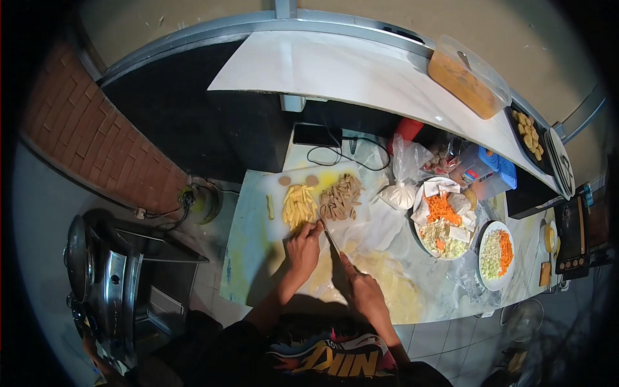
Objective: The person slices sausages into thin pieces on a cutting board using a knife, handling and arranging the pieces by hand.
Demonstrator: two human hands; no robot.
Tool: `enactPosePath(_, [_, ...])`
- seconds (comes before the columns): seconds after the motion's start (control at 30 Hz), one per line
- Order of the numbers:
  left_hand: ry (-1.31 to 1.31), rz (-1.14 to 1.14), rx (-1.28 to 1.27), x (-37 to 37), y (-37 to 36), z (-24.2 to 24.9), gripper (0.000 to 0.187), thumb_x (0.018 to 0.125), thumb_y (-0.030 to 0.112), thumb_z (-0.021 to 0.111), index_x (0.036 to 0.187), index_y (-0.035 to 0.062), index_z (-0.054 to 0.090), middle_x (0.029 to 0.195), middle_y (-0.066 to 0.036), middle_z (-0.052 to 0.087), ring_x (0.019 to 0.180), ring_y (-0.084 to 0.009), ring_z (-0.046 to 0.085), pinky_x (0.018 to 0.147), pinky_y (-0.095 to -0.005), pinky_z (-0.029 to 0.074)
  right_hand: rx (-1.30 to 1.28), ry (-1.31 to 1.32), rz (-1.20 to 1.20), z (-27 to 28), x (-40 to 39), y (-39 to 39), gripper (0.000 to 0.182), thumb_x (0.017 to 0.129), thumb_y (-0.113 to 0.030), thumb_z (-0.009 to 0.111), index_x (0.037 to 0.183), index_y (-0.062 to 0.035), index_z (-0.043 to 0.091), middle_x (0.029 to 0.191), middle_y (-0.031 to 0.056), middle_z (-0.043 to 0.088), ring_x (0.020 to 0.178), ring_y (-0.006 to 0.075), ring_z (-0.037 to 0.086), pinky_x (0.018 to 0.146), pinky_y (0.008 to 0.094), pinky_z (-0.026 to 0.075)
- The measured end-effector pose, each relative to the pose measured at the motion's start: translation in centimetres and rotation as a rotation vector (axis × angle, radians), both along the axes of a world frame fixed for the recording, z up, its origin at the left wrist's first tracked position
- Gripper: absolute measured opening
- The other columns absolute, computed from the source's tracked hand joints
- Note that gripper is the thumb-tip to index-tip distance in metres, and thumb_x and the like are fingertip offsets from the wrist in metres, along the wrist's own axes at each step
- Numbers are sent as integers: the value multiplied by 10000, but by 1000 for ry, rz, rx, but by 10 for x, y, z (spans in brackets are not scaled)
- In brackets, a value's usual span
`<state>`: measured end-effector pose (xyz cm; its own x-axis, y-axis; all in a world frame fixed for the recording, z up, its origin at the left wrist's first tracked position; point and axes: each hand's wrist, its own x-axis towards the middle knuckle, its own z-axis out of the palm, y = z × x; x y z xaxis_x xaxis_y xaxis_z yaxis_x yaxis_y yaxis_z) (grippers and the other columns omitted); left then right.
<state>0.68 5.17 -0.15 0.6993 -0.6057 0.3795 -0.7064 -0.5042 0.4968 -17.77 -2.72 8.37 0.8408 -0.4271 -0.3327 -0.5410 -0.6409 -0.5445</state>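
Observation:
A white cutting board (pixel 364 209) bears a pile of pale yellow strips (pixel 298 205) and, to its right, a pile of brownish strips (pixel 342 197). Two round brownish slices (pixel 311 180) lie at the far edge, and a slim green piece (pixel 270 207) at the left. My right hand (pixel 366 293) grips a knife (pixel 332 240) by its handle, the blade pointing away from me. Near the blade's tip, at the board's front edge, my left hand (pixel 304 248) has its fingers curled together; what they hold, if anything, is hidden.
On the right stand a plate (pixel 422 242) of shredded vegetables and a second plate (pixel 482 267) with orange and pale green heaps. Behind are a bag of white powder (pixel 398 196), a phone-like black device (pixel 316 135) and its cable. A raised shelf (pixel 309 64) overhangs the back.

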Motion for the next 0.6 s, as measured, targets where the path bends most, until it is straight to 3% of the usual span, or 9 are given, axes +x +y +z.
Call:
enactPosePath(0.13, [8,-6,17,1,2,1,187,992,134,646,1090,57,785,910,-104,683,731,-347,687,638,-463,528,-15,39,9,8,3,1,842,862,64,538,1636,-177,313,863,263,682,788,483,661,720,558,493])
enactPosePath(0.23, [10,-9,53,-2,2,-1,201,1004,141,633,1117,60,777,942,-109,681,738,-346,692,642,-465,531,45,50,24,7,0,-2,961,821,84,599,1663,-181,219,872,305,702,860,505,685,766,575,539])
enactPosePath(0.33, [21,-31,65,-2,4,0,226,1007,131,619,1164,63,768,965,-117,677,742,-348,694,654,-470,536,128,-74,10,8,-5,-2,963,796,93,599,1654,-146,232,878,314,691,851,510,672,770,576,523])
enactPosePath(0.6, [-18,-42,47,-3,4,0,285,957,64,631,1215,53,753,980,-128,680,771,-354,698,682,-468,547,196,-94,-3,12,-12,7,951,778,107,589,1641,-82,237,850,312,680,828,510,662,764,576,505])
